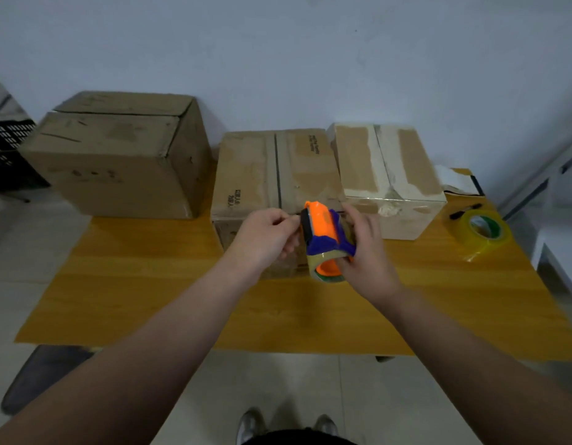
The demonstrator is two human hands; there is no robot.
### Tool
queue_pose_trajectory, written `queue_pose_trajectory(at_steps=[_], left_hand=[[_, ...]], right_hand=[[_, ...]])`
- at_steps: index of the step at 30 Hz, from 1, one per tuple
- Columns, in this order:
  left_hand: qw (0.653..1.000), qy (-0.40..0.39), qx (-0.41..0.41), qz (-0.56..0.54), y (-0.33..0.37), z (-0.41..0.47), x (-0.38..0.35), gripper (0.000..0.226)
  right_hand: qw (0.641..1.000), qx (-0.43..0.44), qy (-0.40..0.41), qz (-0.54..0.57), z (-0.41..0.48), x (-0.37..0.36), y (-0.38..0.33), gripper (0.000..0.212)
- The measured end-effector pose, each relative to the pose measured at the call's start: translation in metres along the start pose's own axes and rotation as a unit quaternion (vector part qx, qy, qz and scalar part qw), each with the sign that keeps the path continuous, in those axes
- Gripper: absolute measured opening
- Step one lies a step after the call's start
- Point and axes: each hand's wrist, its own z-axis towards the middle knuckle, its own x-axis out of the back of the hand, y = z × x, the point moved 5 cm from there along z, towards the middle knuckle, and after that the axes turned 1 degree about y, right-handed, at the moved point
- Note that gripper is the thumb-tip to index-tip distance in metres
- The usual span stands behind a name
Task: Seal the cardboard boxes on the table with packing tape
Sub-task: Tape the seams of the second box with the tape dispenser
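Three cardboard boxes stand along the back of the wooden table [149, 284]: a large box [117, 155] at the left, a middle box [272, 175] with a dark seam down its top, and a right box [387, 175] with whitish tape remnants. My right hand [365, 252] grips an orange and blue tape dispenser [323, 236] with a roll of tape, held in front of the middle box's near edge. My left hand [265, 236] pinches at the dispenser's black front edge, fingers curled.
A spare roll of clear yellowish tape [480, 232] lies at the table's right end, a black marker [464, 211] behind it. White paper [455, 179] lies behind the right box. A black crate [8, 149] stands at far left. A chair seat [37, 377] sits below the table's left corner.
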Motion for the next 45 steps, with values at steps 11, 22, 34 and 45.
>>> queue_pose_trajectory(at_steps=[11,22,34,45], left_hand=[[0.98,0.009,-0.081,0.181,0.008,0.012,0.076,0.026],[0.986,0.083,-0.049,0.137,-0.043,0.007,0.134,0.023],[0.972,0.2,0.003,0.127,-0.077,0.018,0.183,0.032],[0.962,0.259,0.03,0.083,-0.1,0.021,0.159,0.038]], right_hand=[[0.972,0.135,-0.133,-0.136,0.007,-0.029,-0.073,0.099],[0.912,0.159,-0.178,-0.334,0.037,0.001,-0.08,0.083],[0.823,0.218,-0.183,-0.491,0.052,0.002,-0.098,0.069],[0.798,0.206,-0.155,-0.546,0.058,-0.004,-0.118,0.058]])
